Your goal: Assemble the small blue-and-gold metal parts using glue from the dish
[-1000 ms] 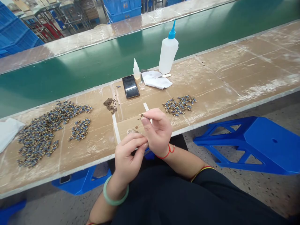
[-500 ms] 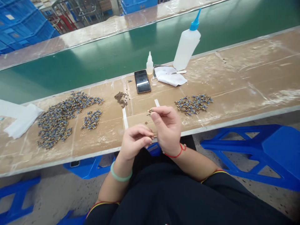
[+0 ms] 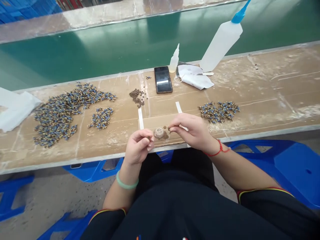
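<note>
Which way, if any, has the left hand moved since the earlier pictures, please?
Yes, leftward: the left hand lies further left relative to the left white strip than it did before.

The bench [image 3: 262, 88] looks like brown cardboard under glossy, scuffed film; the far belt [image 3: 112, 46] is smooth, with a soft sheen. The parts [image 3: 57, 116] heaped at left look brassy metal and blue, the discs [image 3: 135, 96] matt brown. The dish [image 3: 159, 133] is clear and shiny, the phone [image 3: 163, 80] glassy, the big bottle [image 3: 221, 46] and small bottle [image 3: 174, 60] translucent plastic, the right stool [image 3: 295, 161] smooth plastic, the shirt [image 3: 187, 206] matt cloth
</note>
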Action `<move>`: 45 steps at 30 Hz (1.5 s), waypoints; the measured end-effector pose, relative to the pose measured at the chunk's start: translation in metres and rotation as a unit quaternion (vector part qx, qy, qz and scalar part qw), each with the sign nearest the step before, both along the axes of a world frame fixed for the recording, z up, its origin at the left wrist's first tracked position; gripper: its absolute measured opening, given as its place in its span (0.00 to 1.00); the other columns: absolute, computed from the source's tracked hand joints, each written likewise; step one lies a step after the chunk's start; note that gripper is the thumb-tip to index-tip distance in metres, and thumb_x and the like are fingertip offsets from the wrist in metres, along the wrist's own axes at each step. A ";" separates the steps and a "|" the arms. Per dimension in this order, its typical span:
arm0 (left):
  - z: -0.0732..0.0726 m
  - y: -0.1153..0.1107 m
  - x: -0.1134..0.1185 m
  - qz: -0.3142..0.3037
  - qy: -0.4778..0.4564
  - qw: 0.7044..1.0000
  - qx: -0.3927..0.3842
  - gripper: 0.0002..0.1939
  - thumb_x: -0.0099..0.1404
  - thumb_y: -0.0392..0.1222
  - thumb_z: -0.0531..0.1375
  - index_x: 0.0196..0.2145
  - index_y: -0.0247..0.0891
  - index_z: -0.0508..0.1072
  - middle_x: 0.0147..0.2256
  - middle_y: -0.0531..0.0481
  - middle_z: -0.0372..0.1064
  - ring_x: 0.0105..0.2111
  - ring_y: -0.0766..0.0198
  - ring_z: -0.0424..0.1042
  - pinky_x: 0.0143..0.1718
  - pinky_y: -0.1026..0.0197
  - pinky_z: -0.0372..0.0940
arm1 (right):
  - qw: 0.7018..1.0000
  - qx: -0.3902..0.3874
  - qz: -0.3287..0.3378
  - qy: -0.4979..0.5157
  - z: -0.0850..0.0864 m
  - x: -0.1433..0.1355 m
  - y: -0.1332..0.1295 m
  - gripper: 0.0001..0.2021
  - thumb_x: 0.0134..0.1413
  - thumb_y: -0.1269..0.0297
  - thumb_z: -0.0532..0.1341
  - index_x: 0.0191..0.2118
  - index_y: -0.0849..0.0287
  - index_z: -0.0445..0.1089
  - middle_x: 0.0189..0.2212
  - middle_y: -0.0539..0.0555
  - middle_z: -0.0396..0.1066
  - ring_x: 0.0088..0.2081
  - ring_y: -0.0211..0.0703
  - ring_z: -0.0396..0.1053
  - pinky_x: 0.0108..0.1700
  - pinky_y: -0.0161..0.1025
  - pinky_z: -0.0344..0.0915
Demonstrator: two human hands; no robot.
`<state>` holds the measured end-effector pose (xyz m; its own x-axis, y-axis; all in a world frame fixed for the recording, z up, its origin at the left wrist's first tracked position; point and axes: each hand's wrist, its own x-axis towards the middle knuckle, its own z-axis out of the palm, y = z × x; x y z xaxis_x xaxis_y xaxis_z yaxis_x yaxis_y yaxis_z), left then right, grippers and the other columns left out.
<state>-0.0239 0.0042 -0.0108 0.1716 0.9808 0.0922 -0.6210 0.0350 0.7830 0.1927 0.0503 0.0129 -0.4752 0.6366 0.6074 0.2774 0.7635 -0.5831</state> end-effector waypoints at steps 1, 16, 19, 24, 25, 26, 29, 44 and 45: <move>-0.006 -0.001 -0.002 0.027 0.005 1.000 0.001 0.09 0.57 0.47 0.79 0.32 0.44 0.87 0.25 0.52 0.71 0.19 0.75 0.61 0.16 0.74 0.57 | 0.999 0.018 0.004 -0.028 -0.003 0.001 0.002 0.09 0.72 0.68 0.62 0.37 0.56 0.76 0.29 0.52 0.79 0.31 0.41 0.76 0.35 0.37 0.72; -0.036 -0.013 0.003 0.147 0.017 0.989 0.002 0.08 0.58 0.47 0.79 0.33 0.45 0.88 0.28 0.50 0.77 0.23 0.72 0.71 0.23 0.71 0.66 | 0.983 0.035 0.040 -0.176 -0.013 0.013 0.011 0.06 0.71 0.71 0.61 0.40 0.56 0.75 0.31 0.53 0.80 0.31 0.42 0.74 0.34 0.39 0.70; -0.035 -0.013 0.004 0.152 0.025 0.988 0.005 0.09 0.58 0.49 0.78 0.33 0.44 0.87 0.28 0.50 0.77 0.23 0.72 0.70 0.23 0.70 0.67 | 0.982 0.039 0.042 -0.182 -0.008 0.012 0.010 0.07 0.72 0.71 0.60 0.40 0.56 0.74 0.29 0.53 0.79 0.30 0.42 0.73 0.34 0.38 0.69; -0.034 -0.014 0.006 0.156 0.038 0.987 0.004 0.12 0.58 0.51 0.78 0.33 0.43 0.87 0.28 0.50 0.77 0.23 0.71 0.69 0.24 0.68 0.66 | 0.978 0.033 0.052 -0.201 -0.006 0.010 0.010 0.08 0.71 0.69 0.61 0.39 0.55 0.75 0.30 0.53 0.79 0.30 0.43 0.73 0.34 0.40 0.69; -0.034 -0.014 0.006 0.156 0.037 0.987 0.006 0.11 0.59 0.51 0.78 0.33 0.43 0.87 0.28 0.50 0.77 0.23 0.71 0.69 0.24 0.68 0.66 | 0.978 0.032 0.051 -0.199 -0.007 0.010 0.010 0.08 0.71 0.69 0.61 0.39 0.54 0.76 0.29 0.53 0.79 0.30 0.43 0.72 0.34 0.40 0.69; -0.034 -0.014 0.006 0.156 0.036 0.987 0.009 0.10 0.59 0.51 0.78 0.33 0.43 0.87 0.28 0.50 0.77 0.23 0.71 0.69 0.24 0.68 0.66 | 0.979 0.035 0.051 -0.197 -0.007 0.011 0.010 0.07 0.71 0.69 0.61 0.39 0.54 0.76 0.29 0.53 0.79 0.29 0.44 0.72 0.33 0.40 0.69; -0.034 -0.014 0.007 0.158 0.028 0.987 0.017 0.09 0.60 0.49 0.77 0.34 0.44 0.87 0.28 0.50 0.77 0.23 0.71 0.69 0.24 0.68 0.65 | 0.978 0.048 0.048 -0.199 -0.007 0.012 0.010 0.07 0.71 0.68 0.61 0.39 0.54 0.76 0.29 0.54 0.78 0.29 0.44 0.71 0.33 0.41 0.70; -0.035 -0.014 0.007 0.186 0.070 0.980 0.008 0.13 0.58 0.53 0.78 0.32 0.42 0.86 0.30 0.49 0.78 0.25 0.69 0.70 0.28 0.65 0.68 | 0.974 0.096 0.039 -0.200 -0.007 0.007 0.012 0.09 0.72 0.69 0.59 0.38 0.55 0.75 0.28 0.54 0.77 0.29 0.44 0.70 0.33 0.40 0.70; -0.035 -0.014 0.007 0.190 0.074 0.979 0.004 0.14 0.57 0.54 0.78 0.32 0.42 0.86 0.29 0.49 0.78 0.25 0.69 0.70 0.28 0.65 0.68 | 0.975 0.092 0.036 -0.199 -0.008 0.007 0.012 0.09 0.72 0.69 0.59 0.38 0.55 0.75 0.28 0.54 0.77 0.30 0.44 0.70 0.33 0.41 0.70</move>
<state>-0.0168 -0.0100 -0.0455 -0.1933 0.9757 0.1028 -0.4671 -0.1836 0.8649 0.1997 0.0626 0.0049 -0.7359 0.4902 0.4670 0.3947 0.8710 -0.2924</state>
